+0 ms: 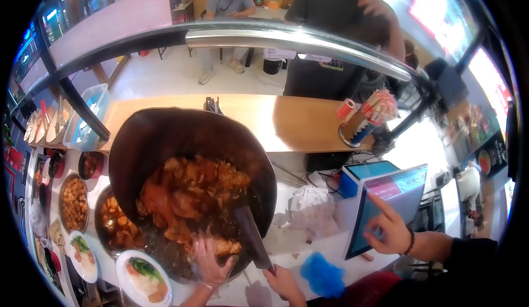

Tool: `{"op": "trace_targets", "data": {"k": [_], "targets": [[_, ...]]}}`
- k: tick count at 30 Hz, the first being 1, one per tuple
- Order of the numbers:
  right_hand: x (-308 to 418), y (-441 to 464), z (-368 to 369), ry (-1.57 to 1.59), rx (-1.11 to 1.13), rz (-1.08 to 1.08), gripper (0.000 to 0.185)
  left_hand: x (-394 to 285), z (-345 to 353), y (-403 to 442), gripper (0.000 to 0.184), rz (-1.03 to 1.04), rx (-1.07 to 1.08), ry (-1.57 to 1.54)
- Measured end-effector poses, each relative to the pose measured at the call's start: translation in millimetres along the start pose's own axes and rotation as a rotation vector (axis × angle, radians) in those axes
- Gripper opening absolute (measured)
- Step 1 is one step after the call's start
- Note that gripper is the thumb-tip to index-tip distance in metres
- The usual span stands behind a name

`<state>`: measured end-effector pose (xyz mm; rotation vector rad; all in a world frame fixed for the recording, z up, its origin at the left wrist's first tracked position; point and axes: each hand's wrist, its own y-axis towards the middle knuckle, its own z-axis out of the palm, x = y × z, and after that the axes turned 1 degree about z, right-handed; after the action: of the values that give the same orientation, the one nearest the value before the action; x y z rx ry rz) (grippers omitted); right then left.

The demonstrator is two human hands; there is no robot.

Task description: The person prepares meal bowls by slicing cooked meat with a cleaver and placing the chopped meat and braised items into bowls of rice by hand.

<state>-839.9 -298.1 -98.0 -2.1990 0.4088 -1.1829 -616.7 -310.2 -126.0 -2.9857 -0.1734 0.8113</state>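
Note:
Inside a large dark pot (pixel 128 158) lie chunks of brown braised meat (pixel 176 199) in dark, shiny sauce. My left hand (pixel 210 263), in a clear plastic glove, is at the pot's near side, with fingers and thumb around a piece of meat (pixel 226 246). Just right of it, my right hand (pixel 285 286) is closed on the handle of a cleaver (pixel 252 235). The broad dark blade points up and away, over the pot's right rim. Part of the handle is hidden by my fingers.
Bowls of stewed food (pixel 74 202) and plates with rice and greens (pixel 144 278) stand at left. A co-worker's hand (pixel 388 230) points at a touchscreen (pixel 386 208) on the right. A blue crumpled item (pixel 322 274) lies nearby. A metal rail (pixel 297 36) crosses ahead; a person (pixel 336 20) stands beyond.

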Motion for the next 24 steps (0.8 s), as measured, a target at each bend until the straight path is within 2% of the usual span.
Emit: {"op": "trace_targets", "data": {"k": [3,5,7,9,11,12,13,15,19,22,23,24], "targets": [[-3.6,-1.9,1.7,-0.028,0.018,0.032,0.034,-2.7,-5.6,-2.2,0.091,-0.043,0.012,0.007],[-7.4,-3.7,10.3,-0.088,-0.166,-0.125,0.031,-5.2,-5.0,9.0,0.091,-0.065,0.011,0.014],[1.4,-2.3,2.7,-0.059,-0.138,-0.115,0.029,-0.6,-2.8,2.5,0.094,-0.042,0.015,0.093],[-25.0,15.5,-3.5,-0.069,0.036,-0.09,0.035,5.9,5.9,0.0,0.096,-0.033,0.02,0.055],[-37.6,30.3,-26.1,-0.009,0.276,0.042,0.046,7.3,11.3,-2.7,0.091,-0.112,0.032,0.004],[-39.8,35.8,-41.0,0.062,0.408,0.104,0.048,12.4,22.3,-3.2,0.092,-0.07,-0.033,-0.03],[-59.1,43.5,-36.1,0.262,0.404,0.13,0.047,18.3,31.4,-8.8,0.092,-0.027,-0.098,-0.071],[-36.3,45.2,-52.1,0.418,0.511,0.096,0.038,5.6,20.8,-4.5,0.093,-0.039,-0.041,0.012],[-31.7,55.5,-52.4,0.371,0.492,0.079,0.039,12.8,24.6,-1.3,0.096,-0.024,0.008,0.037],[-16.0,39.3,-43.0,0.251,0.342,0.095,0.038,18.8,35.0,-8.1,0.091,-0.049,-0.055,-0.005],[-15.5,27.6,-34.2,0.257,0.379,0.112,0.038,27.0,39.3,-7.7,0.087,0.059,-0.156,-0.078],[-13.2,19.7,-25.1,0.094,0.227,-0.021,0.038,15.0,17.3,-2.3,0.085,0.026,-0.088,-0.067]]}}
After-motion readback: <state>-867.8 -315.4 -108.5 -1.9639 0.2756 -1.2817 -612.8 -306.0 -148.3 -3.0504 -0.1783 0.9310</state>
